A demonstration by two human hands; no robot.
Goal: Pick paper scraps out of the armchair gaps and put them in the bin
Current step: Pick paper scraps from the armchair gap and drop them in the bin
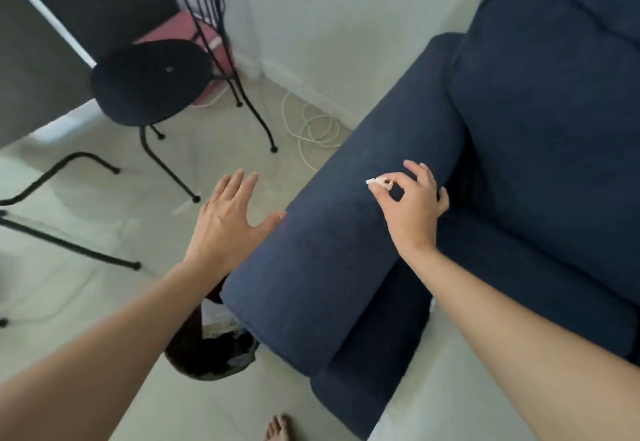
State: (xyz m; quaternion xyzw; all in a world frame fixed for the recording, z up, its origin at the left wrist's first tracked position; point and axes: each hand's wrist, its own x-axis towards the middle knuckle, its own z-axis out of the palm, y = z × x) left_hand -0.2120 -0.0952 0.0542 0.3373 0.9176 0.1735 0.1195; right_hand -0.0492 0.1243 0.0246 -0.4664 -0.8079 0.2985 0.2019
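Note:
A dark blue armchair (519, 128) fills the right side of the view. My right hand (412, 208) hovers over its left armrest (329, 250) and pinches a small white paper scrap (379, 182) between thumb and forefinger. My left hand (228, 222) is spread flat with fingers apart, its thumb touching the armrest's outer edge. On the floor, partly hidden under my left forearm and the armrest's front, stands a dark bin (214, 350) with scraps inside. The gap between armrest and seat cushion runs dark behind my right hand.
A black round stool (152, 80) stands at upper left beside a black wire rack (221, 42) and a pink box (180, 30). A white cable (311, 128) coils on the pale floor by the wall. Black table legs (69, 243) cross at left. A bare foot (278, 428) shows at the bottom.

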